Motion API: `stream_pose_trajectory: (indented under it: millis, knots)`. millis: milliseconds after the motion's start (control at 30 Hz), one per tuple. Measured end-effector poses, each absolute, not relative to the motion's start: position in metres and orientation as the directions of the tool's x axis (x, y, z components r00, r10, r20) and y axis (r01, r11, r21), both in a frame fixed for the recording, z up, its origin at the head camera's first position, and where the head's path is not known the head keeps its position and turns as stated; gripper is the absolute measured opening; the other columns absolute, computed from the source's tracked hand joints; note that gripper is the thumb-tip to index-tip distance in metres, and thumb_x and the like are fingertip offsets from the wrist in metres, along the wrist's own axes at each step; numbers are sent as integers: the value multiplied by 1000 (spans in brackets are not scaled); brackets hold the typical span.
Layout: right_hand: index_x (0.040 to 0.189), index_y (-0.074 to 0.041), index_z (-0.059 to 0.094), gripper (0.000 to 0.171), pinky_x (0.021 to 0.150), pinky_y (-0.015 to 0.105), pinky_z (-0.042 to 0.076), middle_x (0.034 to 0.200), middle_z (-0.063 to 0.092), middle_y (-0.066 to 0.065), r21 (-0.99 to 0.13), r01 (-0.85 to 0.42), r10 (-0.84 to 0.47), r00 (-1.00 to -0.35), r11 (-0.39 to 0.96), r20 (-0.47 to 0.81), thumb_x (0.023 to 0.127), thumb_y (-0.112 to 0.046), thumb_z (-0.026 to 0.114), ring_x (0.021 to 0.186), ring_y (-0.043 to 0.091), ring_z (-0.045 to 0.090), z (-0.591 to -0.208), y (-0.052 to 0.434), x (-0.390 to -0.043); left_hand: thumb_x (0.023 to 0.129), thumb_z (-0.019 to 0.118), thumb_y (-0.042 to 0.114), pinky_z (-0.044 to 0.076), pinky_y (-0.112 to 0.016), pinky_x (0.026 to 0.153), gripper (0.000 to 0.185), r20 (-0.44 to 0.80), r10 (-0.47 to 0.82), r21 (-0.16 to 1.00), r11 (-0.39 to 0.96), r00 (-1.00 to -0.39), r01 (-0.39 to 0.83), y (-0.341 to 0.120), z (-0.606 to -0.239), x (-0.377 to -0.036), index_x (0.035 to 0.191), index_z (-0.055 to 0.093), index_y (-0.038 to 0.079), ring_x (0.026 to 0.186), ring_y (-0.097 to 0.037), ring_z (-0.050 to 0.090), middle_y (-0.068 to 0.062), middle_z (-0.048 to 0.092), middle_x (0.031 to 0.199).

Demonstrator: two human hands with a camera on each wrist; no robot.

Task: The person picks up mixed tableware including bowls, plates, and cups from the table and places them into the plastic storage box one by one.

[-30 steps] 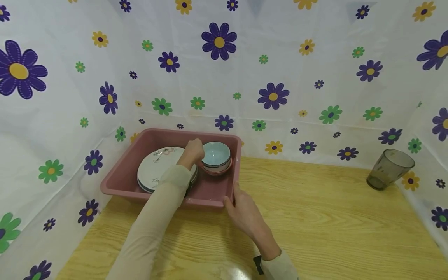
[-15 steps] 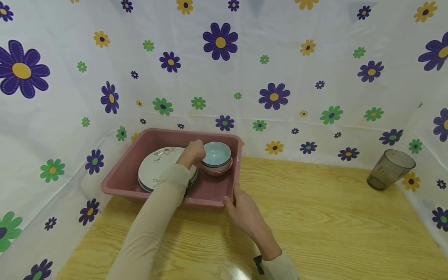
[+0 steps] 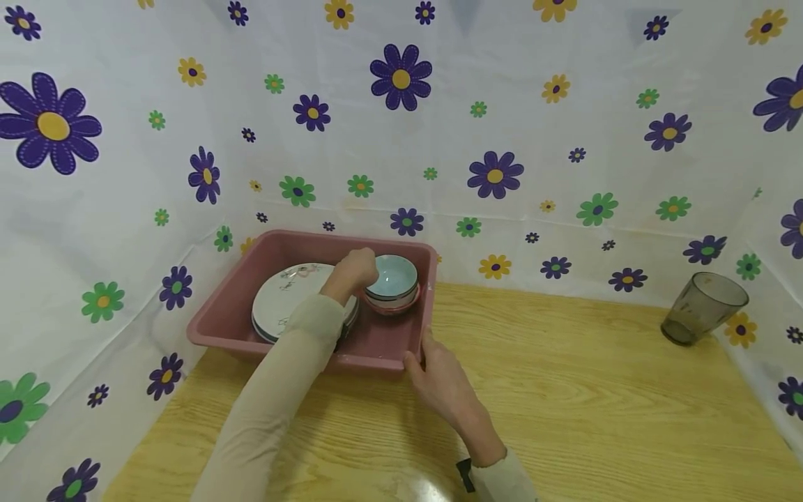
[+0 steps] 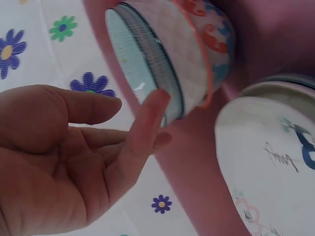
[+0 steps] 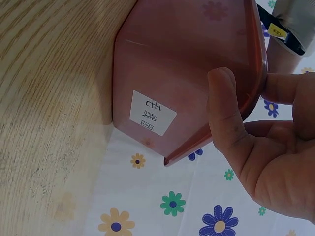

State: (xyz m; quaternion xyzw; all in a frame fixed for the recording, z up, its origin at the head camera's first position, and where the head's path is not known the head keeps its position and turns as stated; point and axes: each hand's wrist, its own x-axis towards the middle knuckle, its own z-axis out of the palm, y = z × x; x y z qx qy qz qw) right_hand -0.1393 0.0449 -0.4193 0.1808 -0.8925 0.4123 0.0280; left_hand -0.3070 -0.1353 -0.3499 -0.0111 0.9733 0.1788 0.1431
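A pink plastic tub (image 3: 216,310) stands on the table, holding a stack of white plates (image 3: 285,296) at left and a stack of bowls (image 3: 394,277) at right. The top bowl is pale blue inside with a dark rim. Reaching over the plates, my left hand (image 3: 356,268) is beside the bowls. In the left wrist view one fingertip (image 4: 160,98) overlaps the bowl rim, while the thumb is apart from it. My right hand (image 3: 442,380) grips the tub's front right corner, thumb and fingers on different sides of the rim. A label (image 5: 152,113) shows on the tub's outer wall.
A smoky see-through glass (image 3: 702,307) leans at the back right of the wooden table (image 3: 564,390). A white flower-print sheet (image 3: 502,104) hangs behind and along both sides. The tub's back is close to it.
My left hand has shifted slightly to the right, closer over the bowls' near-left rim. The right hand keeps its grip on the tub corner; the head view has turned a little.
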Motion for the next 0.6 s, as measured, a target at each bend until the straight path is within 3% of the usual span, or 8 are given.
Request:
stream_pose_trajectory:
  millis: [133, 400, 600]
  knots:
    - [150, 9, 31, 60, 74, 33, 49, 122, 62, 21, -724, -341, -293, -935, 600, 198, 101, -17, 54, 90, 18, 56, -420, 45, -140, 94, 44, 4, 51, -28, 52, 24, -265, 32, 364, 929, -964, -70, -136, -343, -303, 111, 60, -2, 65, -21, 65, -18, 66, 104]
    - [150, 10, 30, 61, 74, 35, 49, 120, 62, 22, -715, -334, -292, -938, 614, 187, 101, -17, 54, 90, 19, 57, -419, 45, -139, 97, 38, 5, 57, -31, 61, 33, -264, 45, 471, 878, -964, -88, -142, -336, -297, 123, 54, -7, 68, -21, 67, -23, 61, 119]
    - [151, 10, 27, 63, 82, 41, 53, 130, 58, 27, -714, -314, -283, -944, 625, 167, 102, -20, 54, 104, 24, 61, -420, 44, -137, 97, 40, 9, 54, -28, 59, 29, -198, 82, 523, 852, -977, -35, -148, -337, -289, 114, 57, -7, 68, -19, 66, -18, 65, 99]
